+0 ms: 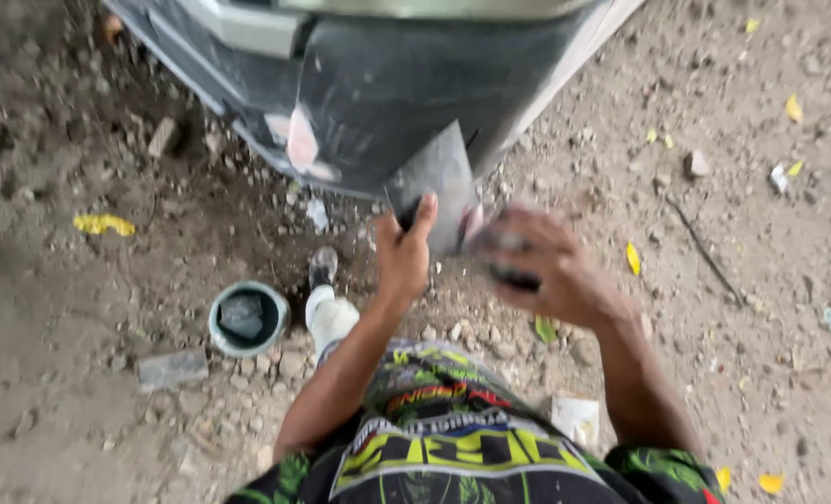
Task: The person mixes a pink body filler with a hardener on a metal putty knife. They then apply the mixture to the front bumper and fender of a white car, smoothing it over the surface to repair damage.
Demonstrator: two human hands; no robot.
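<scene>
1. left hand (404, 254) has its fingers clamped on a flat scraper (437, 182) pressed to the dark car panel (387, 93).
2. right hand (544, 266) is blurred, fingers curled around a dark lump (507, 261).
3. a tilted blade could gouge the patch (302, 142).

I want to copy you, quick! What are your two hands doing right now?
Left hand: closed around the dark handle of a flat grey scraper blade.
Right hand: blurred, fingers curled on a small dark thing; what it is cannot be told.
</scene>
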